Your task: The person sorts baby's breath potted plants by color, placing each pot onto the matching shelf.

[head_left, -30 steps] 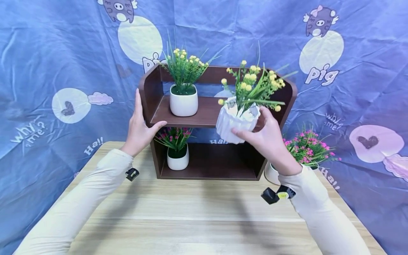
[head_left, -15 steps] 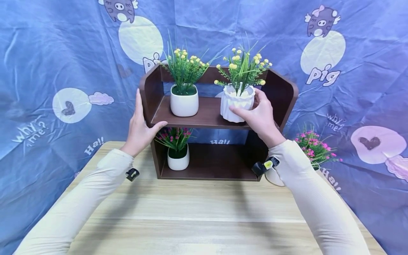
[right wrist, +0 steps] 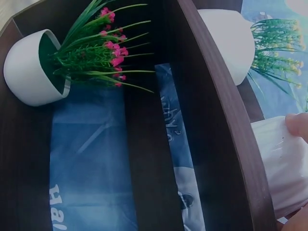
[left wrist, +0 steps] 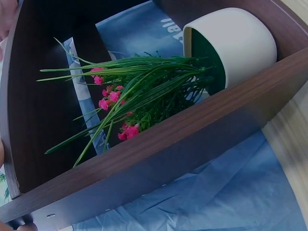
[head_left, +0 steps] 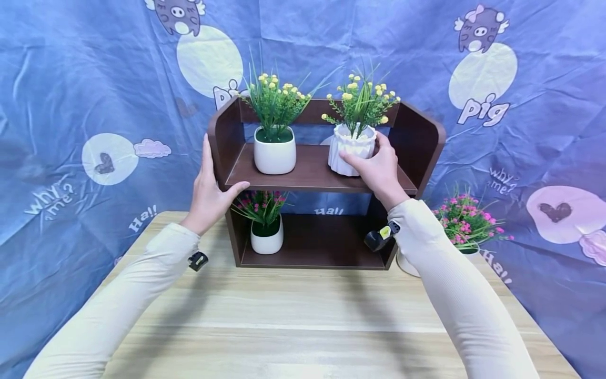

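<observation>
My right hand (head_left: 379,167) grips a white fluted flower pot (head_left: 347,153) with yellow flowers, thumb on its front and fingers round its right side. The pot stands upright at the right of the upper board of a dark brown two-tier shelf (head_left: 307,181); whether its base bears fully on the board I cannot tell. My left hand (head_left: 208,197) lies against the shelf's left side, fingers extended up the panel and thumb along the upper board's front edge. To the left on that board is a smooth white pot (head_left: 274,158) with yellow flowers.
Below it, at the lower left, sits a white pot (left wrist: 240,48) with pink flowers. Another pink-flowered plant (head_left: 466,221) stands on the wooden table (head_left: 284,316) right of the shelf, partly behind my right sleeve. A blue printed cloth (head_left: 118,79) hangs behind.
My right hand has carried the fluted pot up and back from in front of the shelf onto the upper board, straightening it from a tilt. My left hand has stayed on the shelf's side.
</observation>
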A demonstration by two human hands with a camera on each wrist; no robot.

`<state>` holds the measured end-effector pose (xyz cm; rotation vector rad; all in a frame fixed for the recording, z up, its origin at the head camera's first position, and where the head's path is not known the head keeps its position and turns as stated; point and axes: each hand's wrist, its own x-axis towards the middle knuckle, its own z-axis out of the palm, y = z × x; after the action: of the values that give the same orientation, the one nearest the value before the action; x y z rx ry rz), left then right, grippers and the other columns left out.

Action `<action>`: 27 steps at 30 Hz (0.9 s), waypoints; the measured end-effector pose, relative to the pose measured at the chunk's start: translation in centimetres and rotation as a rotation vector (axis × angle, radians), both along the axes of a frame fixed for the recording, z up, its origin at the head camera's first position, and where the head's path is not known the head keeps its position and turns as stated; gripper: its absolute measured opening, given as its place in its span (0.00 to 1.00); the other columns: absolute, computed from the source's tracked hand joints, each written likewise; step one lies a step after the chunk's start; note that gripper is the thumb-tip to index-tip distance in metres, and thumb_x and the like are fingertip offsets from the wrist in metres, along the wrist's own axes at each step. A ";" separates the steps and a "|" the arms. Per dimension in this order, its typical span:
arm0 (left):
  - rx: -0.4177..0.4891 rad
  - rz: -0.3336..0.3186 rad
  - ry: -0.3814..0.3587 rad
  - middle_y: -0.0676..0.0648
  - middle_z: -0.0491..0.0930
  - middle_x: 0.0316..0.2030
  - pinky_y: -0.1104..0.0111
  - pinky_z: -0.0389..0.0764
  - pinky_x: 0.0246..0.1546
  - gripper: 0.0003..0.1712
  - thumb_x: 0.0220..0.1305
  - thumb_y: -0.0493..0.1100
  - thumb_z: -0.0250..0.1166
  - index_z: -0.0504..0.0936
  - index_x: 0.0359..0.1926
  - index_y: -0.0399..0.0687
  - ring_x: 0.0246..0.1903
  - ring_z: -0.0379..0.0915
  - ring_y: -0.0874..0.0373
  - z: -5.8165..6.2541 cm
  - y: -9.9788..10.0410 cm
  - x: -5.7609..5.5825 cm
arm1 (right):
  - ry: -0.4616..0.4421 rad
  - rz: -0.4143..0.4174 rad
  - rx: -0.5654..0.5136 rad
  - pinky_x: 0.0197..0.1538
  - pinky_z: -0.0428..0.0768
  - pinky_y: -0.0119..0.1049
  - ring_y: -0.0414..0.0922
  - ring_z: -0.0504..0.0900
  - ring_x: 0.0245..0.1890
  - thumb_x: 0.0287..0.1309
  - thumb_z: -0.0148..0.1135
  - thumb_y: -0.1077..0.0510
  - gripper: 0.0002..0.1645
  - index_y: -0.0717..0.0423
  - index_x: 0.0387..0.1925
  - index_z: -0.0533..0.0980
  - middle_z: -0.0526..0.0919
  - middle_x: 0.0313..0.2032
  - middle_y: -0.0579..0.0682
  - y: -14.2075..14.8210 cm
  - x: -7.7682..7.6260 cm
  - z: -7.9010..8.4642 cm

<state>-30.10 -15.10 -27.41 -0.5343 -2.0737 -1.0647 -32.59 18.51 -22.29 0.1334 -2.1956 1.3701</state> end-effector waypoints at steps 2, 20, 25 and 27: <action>-0.002 0.003 -0.002 0.50 0.46 0.75 0.52 0.59 0.66 0.68 0.49 0.44 0.77 0.36 0.77 0.54 0.69 0.54 0.49 0.0 -0.1 0.0 | -0.008 0.003 0.002 0.52 0.75 0.35 0.43 0.77 0.49 0.43 0.76 0.46 0.50 0.56 0.66 0.63 0.78 0.53 0.53 -0.1 -0.2 0.0; -0.004 -0.002 0.008 0.49 0.47 0.75 0.52 0.58 0.66 0.67 0.49 0.43 0.77 0.36 0.77 0.52 0.69 0.53 0.49 -0.1 0.0 -0.1 | -0.122 0.031 0.067 0.59 0.71 0.41 0.48 0.72 0.55 0.49 0.72 0.44 0.52 0.57 0.69 0.58 0.72 0.59 0.56 0.3 -0.6 0.2; -0.008 -0.003 0.006 0.49 0.46 0.75 0.52 0.58 0.67 0.67 0.49 0.43 0.76 0.36 0.77 0.52 0.70 0.53 0.50 0.0 0.0 0.0 | -0.142 0.031 0.101 0.61 0.69 0.43 0.48 0.71 0.57 0.49 0.72 0.42 0.55 0.57 0.71 0.55 0.71 0.61 0.57 0.4 -0.6 0.2; -0.010 -0.003 0.004 0.49 0.46 0.75 0.53 0.58 0.67 0.67 0.49 0.43 0.76 0.36 0.77 0.52 0.70 0.53 0.50 0.0 -0.1 0.0 | -0.140 0.030 0.105 0.61 0.69 0.43 0.49 0.71 0.57 0.49 0.72 0.43 0.55 0.58 0.71 0.55 0.71 0.61 0.57 0.3 -0.7 0.2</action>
<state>-30.12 -15.16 -27.39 -0.5439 -2.0765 -1.0549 -33.26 18.85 -22.09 0.1123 -2.3915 1.3162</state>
